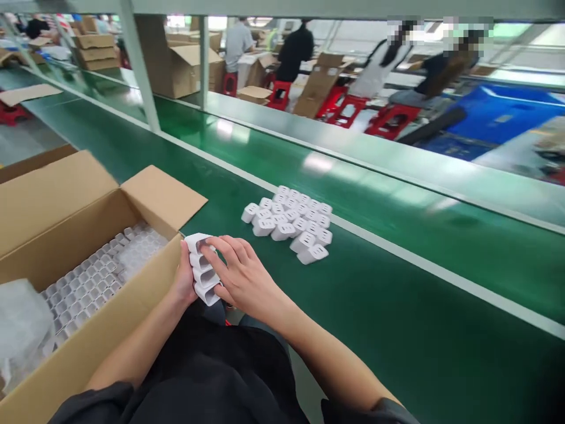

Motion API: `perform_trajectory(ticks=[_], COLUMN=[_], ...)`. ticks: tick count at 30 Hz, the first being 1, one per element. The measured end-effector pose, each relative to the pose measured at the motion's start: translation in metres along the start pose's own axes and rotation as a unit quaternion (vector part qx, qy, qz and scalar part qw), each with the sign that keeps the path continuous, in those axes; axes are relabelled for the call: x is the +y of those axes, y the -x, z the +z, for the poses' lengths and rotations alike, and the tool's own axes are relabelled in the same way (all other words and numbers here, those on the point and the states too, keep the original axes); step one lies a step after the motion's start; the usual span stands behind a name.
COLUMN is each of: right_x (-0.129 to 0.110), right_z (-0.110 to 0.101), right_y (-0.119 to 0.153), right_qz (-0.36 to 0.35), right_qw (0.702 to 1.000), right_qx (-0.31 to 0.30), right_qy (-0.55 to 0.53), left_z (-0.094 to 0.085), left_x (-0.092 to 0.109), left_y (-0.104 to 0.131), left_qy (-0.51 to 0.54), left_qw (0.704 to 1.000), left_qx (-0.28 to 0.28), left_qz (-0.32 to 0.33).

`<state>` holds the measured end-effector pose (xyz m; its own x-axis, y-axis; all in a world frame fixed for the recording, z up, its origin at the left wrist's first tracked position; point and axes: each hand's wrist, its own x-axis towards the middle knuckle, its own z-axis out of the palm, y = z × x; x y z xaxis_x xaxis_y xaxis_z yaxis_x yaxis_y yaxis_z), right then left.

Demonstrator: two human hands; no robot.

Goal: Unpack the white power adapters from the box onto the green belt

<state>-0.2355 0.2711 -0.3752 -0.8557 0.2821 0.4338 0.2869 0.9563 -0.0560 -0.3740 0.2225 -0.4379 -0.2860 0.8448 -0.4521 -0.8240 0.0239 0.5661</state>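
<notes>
Holding a column of four hollow white pieces (202, 268) just beside the right end of the open carton (110, 312), the left hand (183, 280) wraps round them from the carton side. The right hand (241, 271) bends its fingers over their open ends, one fingertip at the mouth of the top piece; whether it grips or merely touches, I cannot tell. Progress looks partial: a loose cluster of white pieces (291, 215) stands to the right of the carton on the green belt (375, 306), slotted ends up, while close rows of similar pieces (88, 282) sit inside the carton. Those rows seem to be the larger share, though how deep they go is hidden. A translucent plastic bag (22, 312) bulges at the carton's left end and covers part of the rows, so it is probably the main hindrance there. One cardboard flap (163, 197) sticks out from the carton's far right corner over the belt, and could get in the way of an arm passing on that side. Beyond the carton, a pale post (139, 65) rises beside the belt. Farther off from the carton are more cardboard boxes (189, 68), people (295, 53) on red stools (279, 94), and a blue sheet (498, 118) well to its right.
</notes>
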Motion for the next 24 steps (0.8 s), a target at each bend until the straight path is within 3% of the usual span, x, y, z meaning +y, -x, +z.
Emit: perform_trajectory(ticks=[3, 5, 6, 8, 10, 11, 13, 15, 20, 24], right_x=[-0.01, -0.01, -0.009, -0.005, -0.004, -0.005, -0.012, -0.023, -0.058, -0.078], right_z=[0.019, 0.033, 0.041, 0.061, 0.088, 0.104, 0.143, 0.189, 0.302, 0.365], right_y=[-0.041, -0.069, -0.083, -0.116, -0.15, -0.168, -0.201, -0.231, -0.278, -0.301], right_qz=[-0.097, -0.143, -0.158, -0.174, -0.188, -0.204, -0.255, -0.325, -0.467, -0.521], right_qw=[0.994, 0.985, 0.98, 0.974, 0.97, 0.966, 0.953, 0.928, 0.843, 0.805], right_qx=[-0.03, -0.049, -0.054, -0.059, -0.073, -0.087, -0.128, -0.176, -0.263, -0.281], right_qy=[-0.048, -0.089, -0.105, -0.13, -0.137, -0.131, -0.097, -0.046, 0.034, 0.039], left_z=[-0.035, -0.067, -0.087, -0.13, -0.173, -0.192, -0.218, -0.229, -0.227, -0.229], left_x=[0.032, 0.062, 0.079, 0.112, 0.137, 0.146, 0.156, 0.16, 0.163, 0.164], left_y=[0.009, 0.024, 0.035, 0.062, 0.089, 0.099, 0.111, 0.112, 0.101, 0.101], left_qy=[-0.071, -0.19, -0.273, -0.453, -0.596, -0.638, -0.67, -0.667, -0.636, -0.621], left_qw=[0.995, 0.971, 0.942, 0.85, 0.757, 0.735, 0.727, 0.738, 0.763, 0.775], left_qx=[0.029, 0.035, 0.045, 0.088, 0.151, 0.165, 0.144, 0.097, 0.092, 0.086], left_qz=[0.07, 0.143, 0.188, 0.255, 0.218, 0.162, 0.044, -0.028, -0.07, -0.085])
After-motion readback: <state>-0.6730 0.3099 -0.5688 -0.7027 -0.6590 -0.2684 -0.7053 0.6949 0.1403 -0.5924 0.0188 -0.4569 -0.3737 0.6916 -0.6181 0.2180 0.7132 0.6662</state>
